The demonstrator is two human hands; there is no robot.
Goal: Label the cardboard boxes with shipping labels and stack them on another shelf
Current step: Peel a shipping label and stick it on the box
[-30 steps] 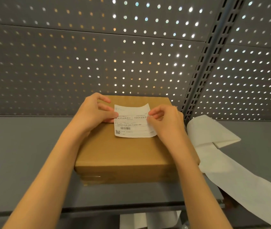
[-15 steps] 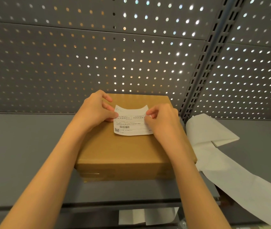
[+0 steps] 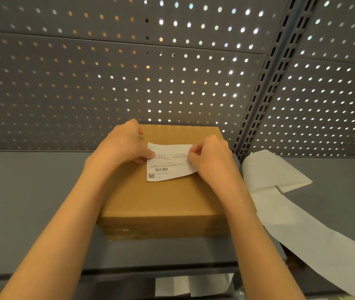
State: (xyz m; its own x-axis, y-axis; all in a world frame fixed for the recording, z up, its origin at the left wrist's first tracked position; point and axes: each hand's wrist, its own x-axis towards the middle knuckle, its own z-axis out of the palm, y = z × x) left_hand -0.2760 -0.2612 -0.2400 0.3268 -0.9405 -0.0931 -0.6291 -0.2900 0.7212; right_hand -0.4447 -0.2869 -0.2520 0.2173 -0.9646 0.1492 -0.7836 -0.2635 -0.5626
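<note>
Head view: the shipping label (image 3: 168, 162) lies on top of the cardboard box (image 3: 163, 198) between both hands. Left hand (image 3: 122, 144) fingers pinch its left edge; right hand (image 3: 211, 159) fingers pinch its right edge. White, barcode and QR code printed, top edge curling.

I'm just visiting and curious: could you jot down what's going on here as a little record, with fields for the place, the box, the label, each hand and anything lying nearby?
place: grey metal shelf with a perforated back panel
box: cardboard box, flat on the shelf, closed
label: white shipping label on the box top, barcode and QR code visible
left hand: pinches the label's left edge
right hand: pinches the label's right edge
nearby: long strip of white backing paper right of the box, trailing over the shelf edge
stage: label being applied; box not yet stacked
</note>
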